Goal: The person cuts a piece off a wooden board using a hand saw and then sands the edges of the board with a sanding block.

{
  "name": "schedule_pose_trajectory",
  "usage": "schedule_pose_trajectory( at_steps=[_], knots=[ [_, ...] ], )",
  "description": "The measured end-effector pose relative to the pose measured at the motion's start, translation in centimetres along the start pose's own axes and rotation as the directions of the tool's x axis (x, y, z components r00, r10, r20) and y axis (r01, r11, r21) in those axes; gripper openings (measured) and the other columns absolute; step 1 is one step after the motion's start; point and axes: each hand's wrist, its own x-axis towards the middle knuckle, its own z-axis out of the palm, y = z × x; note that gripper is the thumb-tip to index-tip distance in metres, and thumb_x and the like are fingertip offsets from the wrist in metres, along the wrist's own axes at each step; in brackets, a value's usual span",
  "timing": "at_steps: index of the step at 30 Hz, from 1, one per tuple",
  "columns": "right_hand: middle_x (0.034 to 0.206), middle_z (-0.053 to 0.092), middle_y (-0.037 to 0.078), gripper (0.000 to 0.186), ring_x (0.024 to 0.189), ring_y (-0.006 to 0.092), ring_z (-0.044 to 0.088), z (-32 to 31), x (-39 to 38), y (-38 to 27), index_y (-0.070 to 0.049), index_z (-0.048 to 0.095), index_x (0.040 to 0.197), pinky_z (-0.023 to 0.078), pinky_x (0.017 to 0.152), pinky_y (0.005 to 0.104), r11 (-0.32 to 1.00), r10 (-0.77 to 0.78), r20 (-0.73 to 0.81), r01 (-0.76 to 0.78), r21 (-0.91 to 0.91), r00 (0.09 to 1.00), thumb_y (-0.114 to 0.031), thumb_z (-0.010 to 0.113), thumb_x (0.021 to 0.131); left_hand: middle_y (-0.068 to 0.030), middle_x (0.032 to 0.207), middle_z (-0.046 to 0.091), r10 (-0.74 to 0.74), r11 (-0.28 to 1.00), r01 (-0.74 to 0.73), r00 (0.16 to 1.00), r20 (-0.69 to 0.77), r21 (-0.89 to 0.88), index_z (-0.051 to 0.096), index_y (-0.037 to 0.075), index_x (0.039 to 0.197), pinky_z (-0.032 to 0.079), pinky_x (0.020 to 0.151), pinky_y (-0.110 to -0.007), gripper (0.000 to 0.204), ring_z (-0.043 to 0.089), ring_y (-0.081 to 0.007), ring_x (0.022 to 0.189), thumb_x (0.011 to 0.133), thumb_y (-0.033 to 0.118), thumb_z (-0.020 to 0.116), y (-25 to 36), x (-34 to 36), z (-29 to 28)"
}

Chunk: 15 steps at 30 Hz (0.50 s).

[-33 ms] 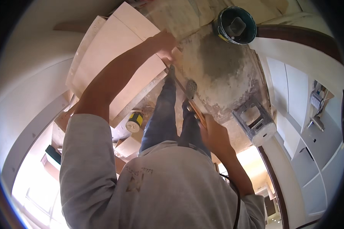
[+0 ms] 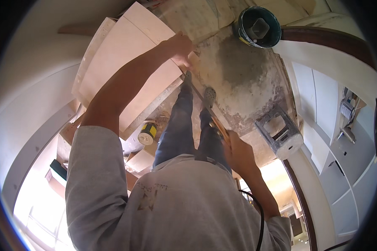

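Observation:
My right hand (image 2: 238,152) is wrapped around the wooden handle of what looks like a handsaw (image 2: 223,127). Its narrow blade, seen nearly edge-on, slants up and left past my shoe to the near corner of a pale pinkish board (image 2: 134,54). My left hand (image 2: 181,48) reaches over the board to its right end, fingers curled down on the edge strip beside the blade tip. Those fingertips are partly blurred. A thin straight line runs across the board, parallel to its far right edge.
A dark green bucket (image 2: 260,28) holding a grey container stands at the far right. Nearer, a grey speckled step stool (image 2: 279,133) rests by the white cabinets (image 2: 339,167). A yellow-and-black tub (image 2: 147,134) sits left of my legs. The floor (image 2: 243,83) is stained.
My right hand has drawn the saw slightly back, down and to the right. The left hand and the board stay nearly where they were.

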Motion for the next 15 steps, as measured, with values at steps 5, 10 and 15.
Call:
schedule_pose_trajectory(
  at_steps=[5, 10, 15],
  knots=[
    [0.098, 0.071, 0.024, 0.031, 0.088, 0.0455, 0.071, 2.3, 4.5, 0.9, -0.009, 0.055, 0.131, 0.055, 0.075, 0.0559, 0.998, -0.009, -0.007, 0.009, -0.067, 1.000, -0.020, 0.060, 0.103, -0.0121, 0.111, 0.075, -0.007, 0.999, 0.004, 0.999, -0.054, -0.045, 0.077, 0.014, 0.119, 0.040, 0.105, -0.051, 0.072, 0.064, -0.0315, 0.119, 0.072, 0.068, 0.080, 0.5, 0.0, 0.1],
    [0.066, 0.065, 0.018, 0.030, 0.062, 0.0373, 0.070, 8.3, 19.0, -5.1, 0.004, 0.055, 0.117, 0.055, 0.057, 0.0476, 0.893, -0.450, -0.379, 0.409, -0.188, 0.809, -0.018, 0.062, 0.099, -0.0121, 0.113, 0.075, -0.077, 0.996, 0.074, 0.996, 0.049, 0.051, 0.078, 0.015, 0.115, 0.041, 0.103, -0.053, 0.065, 0.064, -0.0320, 0.119, 0.074, 0.066, 0.078, 1.5, 0.1, -1.7],
    [0.073, 0.068, 0.021, 0.024, 0.066, 0.0423, 0.069, 6.0, 14.9, -4.4, -0.003, 0.055, 0.115, 0.055, 0.060, 0.0513, 0.938, -0.344, -0.319, 0.340, -0.070, 0.883, -0.022, 0.061, 0.102, -0.0112, 0.117, 0.073, -0.017, 0.998, 0.015, 0.999, 0.033, 0.055, 0.072, 0.018, 0.129, 0.039, 0.106, -0.052, 0.079, 0.062, -0.0305, 0.124, 0.074, 0.075, 0.074, 1.2, 0.0, -1.6]
  ],
)
